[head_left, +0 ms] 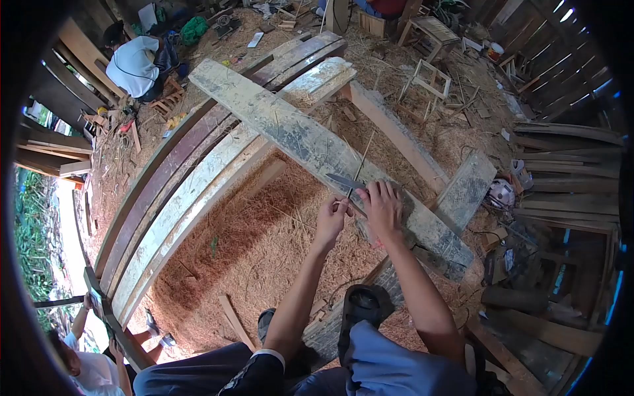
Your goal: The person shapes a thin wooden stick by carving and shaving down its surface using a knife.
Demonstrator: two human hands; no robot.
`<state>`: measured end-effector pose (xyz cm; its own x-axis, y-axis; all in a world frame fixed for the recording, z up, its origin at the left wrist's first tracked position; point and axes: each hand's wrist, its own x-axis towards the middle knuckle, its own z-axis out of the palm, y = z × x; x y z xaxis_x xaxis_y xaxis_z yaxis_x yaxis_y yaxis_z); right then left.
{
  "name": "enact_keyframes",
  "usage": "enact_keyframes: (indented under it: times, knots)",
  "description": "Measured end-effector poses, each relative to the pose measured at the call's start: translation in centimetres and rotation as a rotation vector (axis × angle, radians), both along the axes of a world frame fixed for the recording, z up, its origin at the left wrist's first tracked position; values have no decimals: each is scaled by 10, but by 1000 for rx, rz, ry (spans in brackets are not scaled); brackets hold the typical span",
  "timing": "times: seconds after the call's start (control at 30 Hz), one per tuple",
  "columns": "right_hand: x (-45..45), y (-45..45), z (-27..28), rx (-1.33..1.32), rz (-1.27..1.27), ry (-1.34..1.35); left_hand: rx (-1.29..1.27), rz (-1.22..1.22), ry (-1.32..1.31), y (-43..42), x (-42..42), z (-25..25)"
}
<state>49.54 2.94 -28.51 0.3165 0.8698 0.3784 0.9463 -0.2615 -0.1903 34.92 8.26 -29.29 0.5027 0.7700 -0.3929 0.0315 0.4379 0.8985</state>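
Observation:
My right hand is closed around the handle of a knife. Its dark blade points left over the edge of a weathered plank. Just left of it, my left hand pinches a thin stick, which looks like a narrow strip of wood or bamboo. The strip runs up past the blade and over the plank; the blade appears to cross it, though I cannot tell whether they touch. My fingers cover the knife's handle and the strip's lower end.
Long curved beams lie left of the plank above shavings. Another board crosses near its right end. One person in a white shirt crouches at upper left; another is at lower left. Stacked boards line the right side.

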Motion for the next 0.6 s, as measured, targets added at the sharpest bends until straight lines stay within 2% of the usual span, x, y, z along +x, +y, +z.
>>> enact_keyframes:
  times: [0.23, 0.43, 0.6]
  knots:
    - [-1, -2, 2, 3, 17, 2, -80, 19, -7, -3, 0, -5]
    - [-2, -1, 4, 28, 31, 19, -228, -108, -53, -10, -36, 5]
    - [-2, -1, 7, 26, 42, 47, -108, -49, 1, -10, -32, 0]
